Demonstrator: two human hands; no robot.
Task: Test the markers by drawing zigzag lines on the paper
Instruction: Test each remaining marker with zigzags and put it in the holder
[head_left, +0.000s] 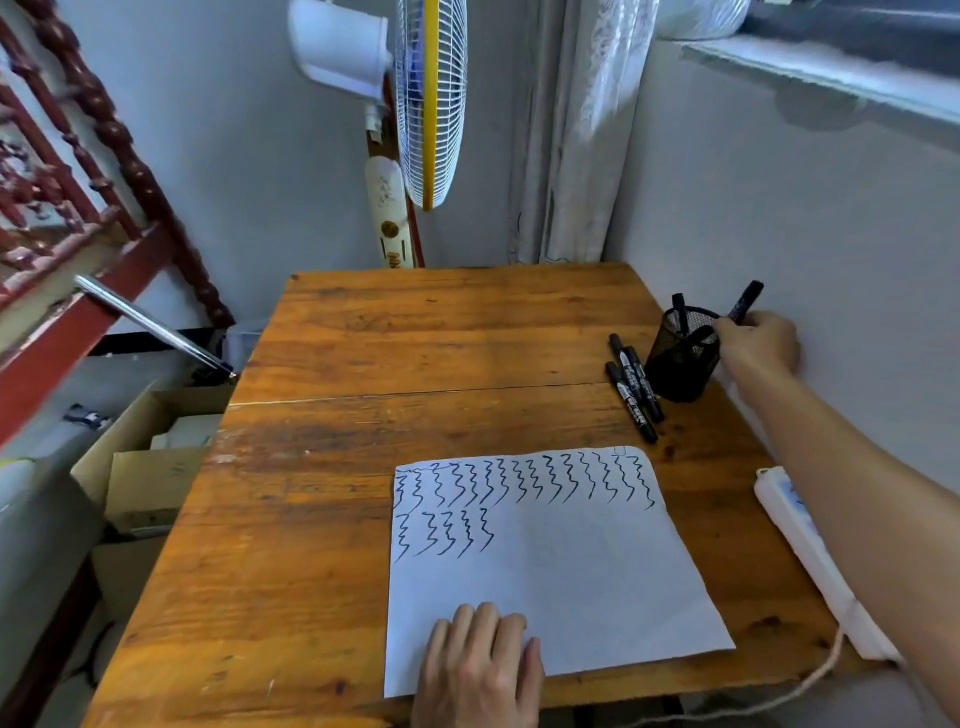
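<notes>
A white sheet of paper (561, 577) lies on the wooden table (395, 353). It carries one full row of black zigzag lines and a short second row at its left. My left hand (480, 670) rests flat on the paper's near left corner, fingers spread. My right hand (759, 344) is far right beside a black mesh pen cup (683, 366) and grips a black marker (744, 302) that points up just above the cup's rim. Another marker (679, 312) stands in the cup. Three black markers (635, 391) lie on the table left of the cup.
A white power strip (810, 551) with a cord lies along the table's right edge by the wall. A standing fan (428, 98) is behind the table. Cardboard boxes (150, 457) sit on the floor to the left, beside a red wooden frame (78, 218).
</notes>
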